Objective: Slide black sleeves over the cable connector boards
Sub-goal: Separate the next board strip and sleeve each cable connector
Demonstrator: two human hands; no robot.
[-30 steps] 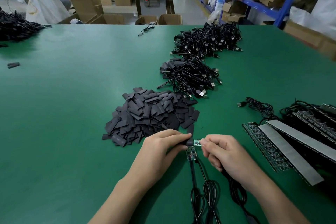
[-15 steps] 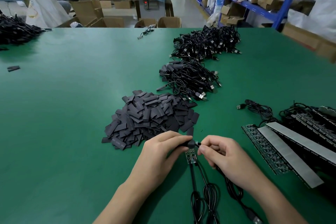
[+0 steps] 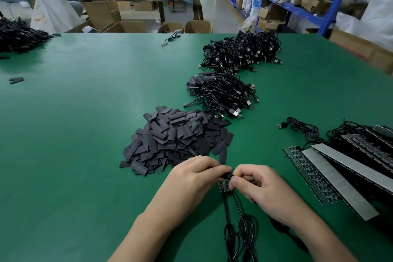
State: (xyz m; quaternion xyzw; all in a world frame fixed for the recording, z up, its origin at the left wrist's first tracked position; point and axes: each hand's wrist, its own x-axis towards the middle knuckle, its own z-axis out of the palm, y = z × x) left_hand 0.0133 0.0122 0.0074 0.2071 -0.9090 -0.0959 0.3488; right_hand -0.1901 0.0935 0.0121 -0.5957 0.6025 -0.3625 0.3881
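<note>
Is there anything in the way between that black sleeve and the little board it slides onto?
Nothing visible. The left hand pinches the black sleeve right against the fingertips of the right hand, which hide the connector board they hold. A second bare board lies just below, outside the path.

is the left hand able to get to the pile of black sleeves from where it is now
Probably yes. The left hand sits just short of the sleeve pile, nothing between them. It is pinching a black sleeve, though, so it would have to let go first.
</note>
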